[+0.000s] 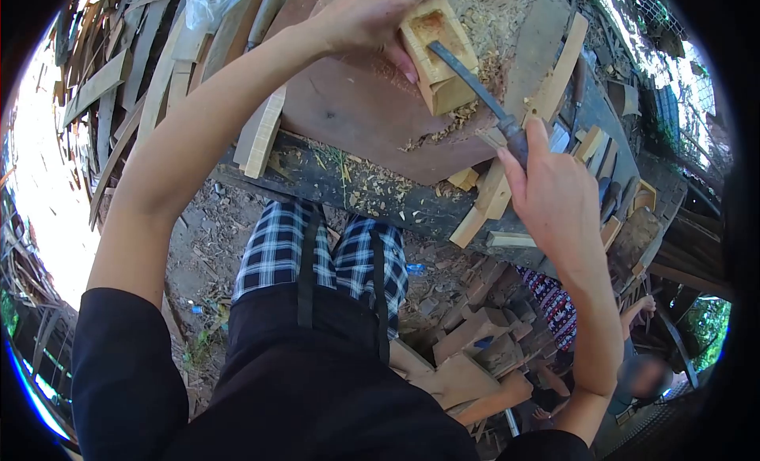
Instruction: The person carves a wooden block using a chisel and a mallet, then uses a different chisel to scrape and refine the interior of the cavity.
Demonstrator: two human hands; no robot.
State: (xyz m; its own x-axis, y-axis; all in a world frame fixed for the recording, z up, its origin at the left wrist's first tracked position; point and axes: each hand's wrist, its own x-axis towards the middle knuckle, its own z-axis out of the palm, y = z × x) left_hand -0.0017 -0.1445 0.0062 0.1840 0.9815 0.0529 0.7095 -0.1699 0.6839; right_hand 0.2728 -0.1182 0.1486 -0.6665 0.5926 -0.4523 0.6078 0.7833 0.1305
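Observation:
A pale wooden block with a hollow cut into its top sits on a brown board at the far side of the bench. My left hand grips the block from its left side, thumb low against it. In my right hand is a chisel, held by its dark handle. The blade slants up and left, and its tip rests at the hollow. Wood shavings lie around the block.
Wooden strips and several tools lie along the bench's right side. Chips cover the dark bench edge. Scrap wood is piled at left, with offcuts on the ground below. Another person is at lower right.

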